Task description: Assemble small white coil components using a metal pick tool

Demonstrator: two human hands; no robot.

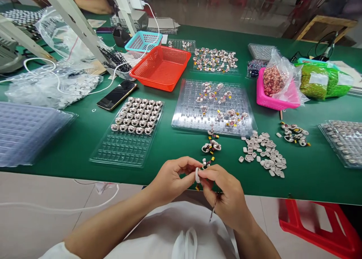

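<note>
At the table's front edge, my left hand (pixel 174 180) and my right hand (pixel 226 193) meet, both closed. Pinched between their fingertips is a small white rounded plastic shell (pixel 197 175). A thin metal tool like tweezers (pixel 212 211) sticks out below my right palm, its upper part hidden by the fingers. Just beyond my fingertips lie small white assemblies with yellow tabs (pixel 211 146). Loose white plastic caps (pixel 266 153) are heaped to the right. A clear tray (pixel 118 147) on the left carries rows of white shells (pixel 137 115) in its far half.
Stacked clear trays (pixel 181 112) hold scattered assemblies. Behind stand a red basket (pixel 161 68), a blue basket (pixel 144 41) and a pink basket (pixel 278 97). A phone (pixel 117 95) lies left, near piled empty trays (pixel 31 132). Another person's arm (pixel 94 2) shows far left.
</note>
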